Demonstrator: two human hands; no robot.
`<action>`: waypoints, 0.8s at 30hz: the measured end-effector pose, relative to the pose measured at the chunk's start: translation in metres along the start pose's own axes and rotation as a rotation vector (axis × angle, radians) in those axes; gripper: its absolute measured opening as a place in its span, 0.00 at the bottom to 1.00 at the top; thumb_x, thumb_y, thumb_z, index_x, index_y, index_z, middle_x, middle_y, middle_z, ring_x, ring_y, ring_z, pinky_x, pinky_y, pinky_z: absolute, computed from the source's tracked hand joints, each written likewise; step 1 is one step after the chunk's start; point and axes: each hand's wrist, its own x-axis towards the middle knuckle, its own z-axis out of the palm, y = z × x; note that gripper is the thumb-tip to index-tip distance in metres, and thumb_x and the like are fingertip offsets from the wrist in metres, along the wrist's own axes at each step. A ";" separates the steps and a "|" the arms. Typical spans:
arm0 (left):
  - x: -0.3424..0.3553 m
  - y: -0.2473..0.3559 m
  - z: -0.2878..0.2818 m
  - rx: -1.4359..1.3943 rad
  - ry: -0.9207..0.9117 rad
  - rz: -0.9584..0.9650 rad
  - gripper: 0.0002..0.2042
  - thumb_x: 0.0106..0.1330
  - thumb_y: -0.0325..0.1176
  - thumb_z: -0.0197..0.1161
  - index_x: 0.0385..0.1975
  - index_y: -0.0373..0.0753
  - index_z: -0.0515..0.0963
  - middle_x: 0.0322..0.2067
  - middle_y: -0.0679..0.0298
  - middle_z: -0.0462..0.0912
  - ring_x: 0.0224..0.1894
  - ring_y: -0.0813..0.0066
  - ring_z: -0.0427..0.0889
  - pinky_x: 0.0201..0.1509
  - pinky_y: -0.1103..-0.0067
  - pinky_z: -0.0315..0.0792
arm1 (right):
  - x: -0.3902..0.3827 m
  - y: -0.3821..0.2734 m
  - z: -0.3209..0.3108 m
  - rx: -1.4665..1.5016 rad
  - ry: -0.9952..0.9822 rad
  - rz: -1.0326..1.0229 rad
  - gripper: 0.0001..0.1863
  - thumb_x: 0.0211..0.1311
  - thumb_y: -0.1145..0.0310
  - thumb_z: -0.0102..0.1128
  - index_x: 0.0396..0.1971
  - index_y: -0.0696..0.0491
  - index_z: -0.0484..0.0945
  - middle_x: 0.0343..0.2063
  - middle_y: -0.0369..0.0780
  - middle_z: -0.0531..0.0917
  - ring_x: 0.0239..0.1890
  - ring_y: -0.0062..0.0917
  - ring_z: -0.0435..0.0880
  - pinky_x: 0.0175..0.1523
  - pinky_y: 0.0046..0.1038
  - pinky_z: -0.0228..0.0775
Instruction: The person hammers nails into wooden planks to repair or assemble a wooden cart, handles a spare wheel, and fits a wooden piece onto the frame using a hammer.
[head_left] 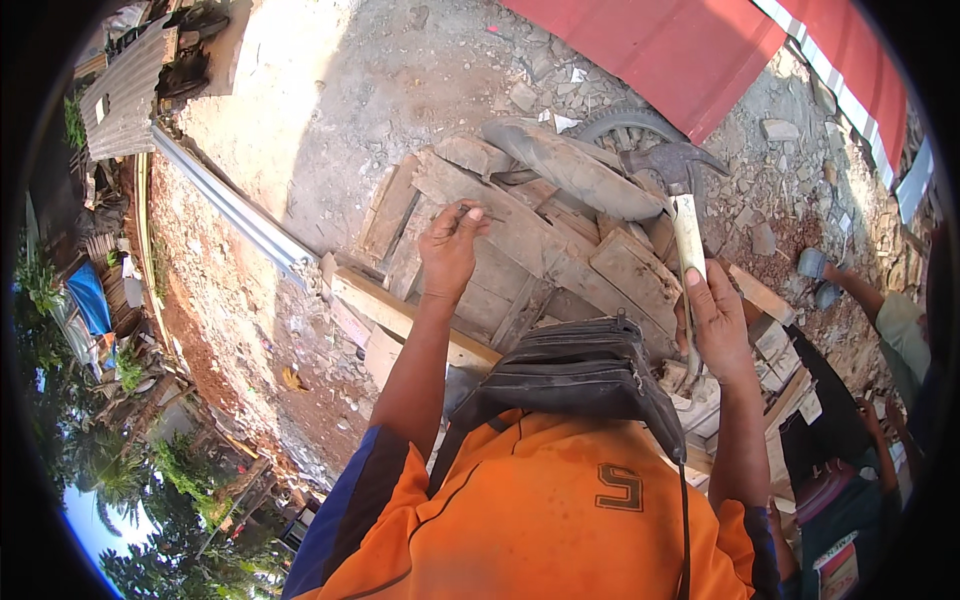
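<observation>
One hammer, handle gripped in the right hand, head beyond the fingers, away from the body. Left hand well apart, over wooden planks; fingertips pinched, can't tell on what. Farther out: red corrugated sheet, rubble ground.

Right hand gripping hammer, wooden planks below

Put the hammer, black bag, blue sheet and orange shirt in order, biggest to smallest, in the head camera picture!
1. orange shirt
2. black bag
3. hammer
4. blue sheet

The shirt is near the camera and the blue sheet far off, so real sizes may differ.
</observation>
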 end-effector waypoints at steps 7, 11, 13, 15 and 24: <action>-0.004 -0.016 0.006 0.087 0.045 0.142 0.07 0.70 0.27 0.61 0.44 0.32 0.77 0.32 0.64 0.83 0.36 0.78 0.83 0.44 0.80 0.79 | -0.007 0.017 0.002 -0.049 0.017 0.001 0.15 0.77 0.54 0.46 0.41 0.52 0.70 0.17 0.33 0.70 0.11 0.16 0.68 0.16 0.20 0.62; -0.006 -0.028 0.003 0.181 0.004 0.176 0.07 0.70 0.28 0.61 0.44 0.33 0.76 0.34 0.63 0.83 0.38 0.78 0.84 0.44 0.81 0.78 | -0.010 0.018 -0.001 -0.070 0.014 -0.011 0.15 0.77 0.55 0.45 0.41 0.52 0.70 0.17 0.33 0.69 0.11 0.16 0.67 0.16 0.20 0.62; -0.004 -0.024 0.002 0.220 0.005 0.159 0.07 0.70 0.28 0.61 0.44 0.33 0.75 0.34 0.62 0.84 0.38 0.77 0.84 0.44 0.80 0.78 | -0.011 0.018 0.001 -0.083 0.012 -0.012 0.15 0.77 0.55 0.45 0.41 0.52 0.70 0.17 0.33 0.69 0.11 0.16 0.67 0.16 0.20 0.62; -0.002 -0.024 0.000 0.259 0.011 0.143 0.07 0.70 0.27 0.61 0.44 0.33 0.75 0.34 0.61 0.84 0.38 0.77 0.84 0.44 0.80 0.78 | -0.009 0.018 0.006 -0.082 0.018 0.008 0.15 0.77 0.54 0.45 0.42 0.52 0.71 0.17 0.34 0.70 0.12 0.16 0.67 0.16 0.21 0.62; 0.001 -0.048 0.003 0.147 0.068 0.193 0.09 0.69 0.32 0.63 0.45 0.35 0.80 0.31 0.65 0.85 0.36 0.82 0.83 0.42 0.82 0.76 | 0.004 0.029 0.026 -0.165 -0.071 -0.014 0.17 0.75 0.53 0.49 0.43 0.54 0.71 0.17 0.33 0.70 0.12 0.17 0.68 0.17 0.22 0.62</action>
